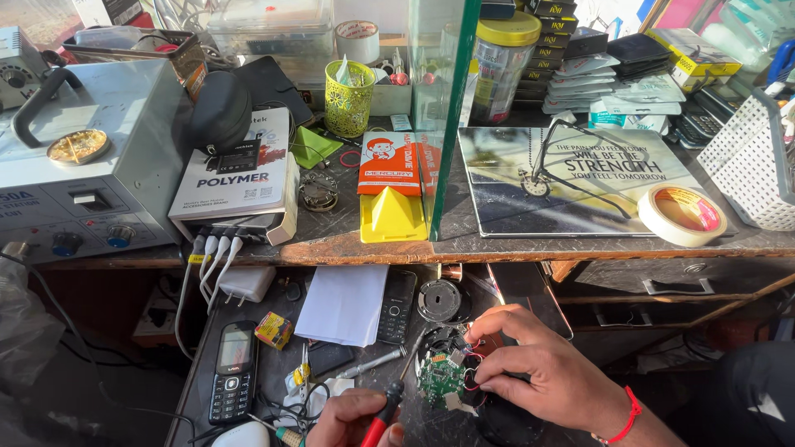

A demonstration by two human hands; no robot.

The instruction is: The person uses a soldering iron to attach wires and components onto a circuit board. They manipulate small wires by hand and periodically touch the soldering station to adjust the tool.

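1. R hand (542,377), lower right of frame: fingers curled narrow, pinching the edge of a small round green circuit board (441,377) w/ thin red wires (474,382) looping off it. Board sits on the lower bench (273,372), bottom centre.
2. L hand (352,422), bottom centre-left: closed around a red-handled screwdriver (385,410); shaft angles up toward the board's left edge. Can't tell if the tip touches.
3. Doing it well, IMO: keep the board pinned flat w/ R fingertips, keep the red wires out of the tip's path, seat the tip square before turning, light torque only.
4. Just above the board: round black housing part (439,300). Left of that: dark keypad phone (397,305), white paper (344,302).
5. Further left: second black keypad phone (232,371), small yellow box (273,329), white chargers (240,281).
6. Upper bench: yellow pyramid (393,215) centre, tape roll (683,213) right, grey bench unit (83,165) upper left, yellow-green mesh cup (349,98) top centre.
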